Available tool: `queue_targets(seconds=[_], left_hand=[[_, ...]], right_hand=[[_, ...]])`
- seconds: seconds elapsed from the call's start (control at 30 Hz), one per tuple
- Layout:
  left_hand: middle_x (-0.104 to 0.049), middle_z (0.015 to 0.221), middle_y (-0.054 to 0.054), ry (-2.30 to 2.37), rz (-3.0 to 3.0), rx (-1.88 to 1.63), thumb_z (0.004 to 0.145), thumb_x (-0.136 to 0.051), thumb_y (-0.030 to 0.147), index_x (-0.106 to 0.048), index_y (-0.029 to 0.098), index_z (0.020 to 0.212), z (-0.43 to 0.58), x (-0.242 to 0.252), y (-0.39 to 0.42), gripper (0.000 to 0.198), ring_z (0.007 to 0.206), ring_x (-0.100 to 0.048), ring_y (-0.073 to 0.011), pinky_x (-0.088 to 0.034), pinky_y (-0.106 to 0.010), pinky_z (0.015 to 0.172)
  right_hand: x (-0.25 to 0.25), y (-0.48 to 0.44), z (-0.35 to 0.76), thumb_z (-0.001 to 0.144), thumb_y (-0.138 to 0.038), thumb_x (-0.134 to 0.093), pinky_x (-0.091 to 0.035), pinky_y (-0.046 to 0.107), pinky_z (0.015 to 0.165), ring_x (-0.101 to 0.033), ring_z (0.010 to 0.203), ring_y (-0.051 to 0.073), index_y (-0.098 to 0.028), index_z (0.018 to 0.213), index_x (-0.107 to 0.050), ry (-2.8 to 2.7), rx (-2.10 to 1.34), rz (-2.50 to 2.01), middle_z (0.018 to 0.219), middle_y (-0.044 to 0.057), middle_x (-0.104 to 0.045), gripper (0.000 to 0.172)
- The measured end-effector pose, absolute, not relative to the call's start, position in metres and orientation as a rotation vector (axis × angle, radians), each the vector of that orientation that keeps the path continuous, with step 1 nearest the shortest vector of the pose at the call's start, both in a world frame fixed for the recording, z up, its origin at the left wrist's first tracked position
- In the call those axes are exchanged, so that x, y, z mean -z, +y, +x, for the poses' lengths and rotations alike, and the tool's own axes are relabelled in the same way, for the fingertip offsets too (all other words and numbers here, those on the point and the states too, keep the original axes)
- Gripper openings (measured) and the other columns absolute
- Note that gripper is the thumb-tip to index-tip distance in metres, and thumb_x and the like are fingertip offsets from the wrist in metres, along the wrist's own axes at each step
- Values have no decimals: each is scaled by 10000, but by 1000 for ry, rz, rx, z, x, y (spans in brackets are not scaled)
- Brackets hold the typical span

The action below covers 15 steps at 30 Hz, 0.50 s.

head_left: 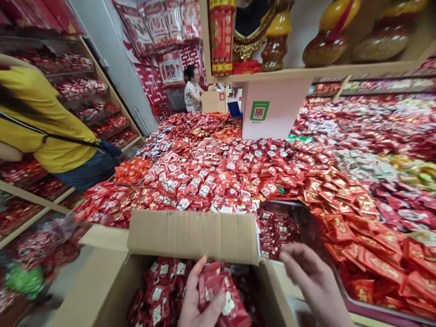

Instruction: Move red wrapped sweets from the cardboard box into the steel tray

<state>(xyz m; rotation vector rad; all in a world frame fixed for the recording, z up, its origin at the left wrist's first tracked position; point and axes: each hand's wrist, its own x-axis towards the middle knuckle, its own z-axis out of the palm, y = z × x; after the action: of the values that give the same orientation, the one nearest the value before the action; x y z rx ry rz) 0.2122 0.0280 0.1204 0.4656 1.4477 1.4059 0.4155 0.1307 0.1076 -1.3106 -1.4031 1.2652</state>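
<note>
My left hand (195, 299) grips a few dark red wrapped candy packets (223, 293) with white printing, thumb across them. It is above an opened cardboard box (190, 234) that holds many more packets of the same look (158, 295). To the right of the box, my right hand (311, 281) is raised with bent fingers apart from the thumb, and nothing shows in it. It is slightly blurred. Just beyond that hand, a metal tray (303, 222) contains more dark red packets (277, 229).
Heaps of red, orange and pink candy (211, 177) cover the wide display. Overhead at the right juts a wooden shelf (327, 72) with gourd-shaped jars. A person in a yellow shirt (51, 118) stands at the left racks; another person (193, 93) is at the back counter.
</note>
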Motion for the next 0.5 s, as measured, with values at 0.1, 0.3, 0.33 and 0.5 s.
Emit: queue_targets(seconds=[0.1,0.3,0.33,0.5], left_hand=[[-651,1106,-71,1312,460,-1475,608,-752,351,-266,250,1296,230,-129,29,847,841,-647,-183,-496,-260,758],[-657,1049,-15,1349,676,-1434,648,-731,359,-520,250,1091,229,-134,29,503,892,-619,-151,-473,-202,795],[-656,1057,-13,1391,707,-1417,664,-716,370,-551,245,1049,225,-133,30,437,930,-610,-156,-464,-203,825],[-670,1082,-74,1184,647,-1323,626,-697,504,-568,210,1082,225,-134,31,557,1016,-595,-224,-452,-299,898]], right_hand=[[-130,81,394,663,-374,-697,-499,273,633,-591,723,172,-235,1000,-553,-1442,-1768,-1078,837,37,-625,392],[-126,74,380,747,-416,-618,-446,212,496,-506,587,105,-195,804,-502,-1410,-2012,-1014,687,-17,-526,256],[-127,76,383,756,-405,-612,-451,218,515,-506,596,108,-195,794,-504,-1470,-1904,-1038,678,-18,-524,240],[-123,78,387,815,-234,-528,-501,300,630,-563,699,171,-214,902,-579,-2007,-879,-1068,779,55,-599,102]])
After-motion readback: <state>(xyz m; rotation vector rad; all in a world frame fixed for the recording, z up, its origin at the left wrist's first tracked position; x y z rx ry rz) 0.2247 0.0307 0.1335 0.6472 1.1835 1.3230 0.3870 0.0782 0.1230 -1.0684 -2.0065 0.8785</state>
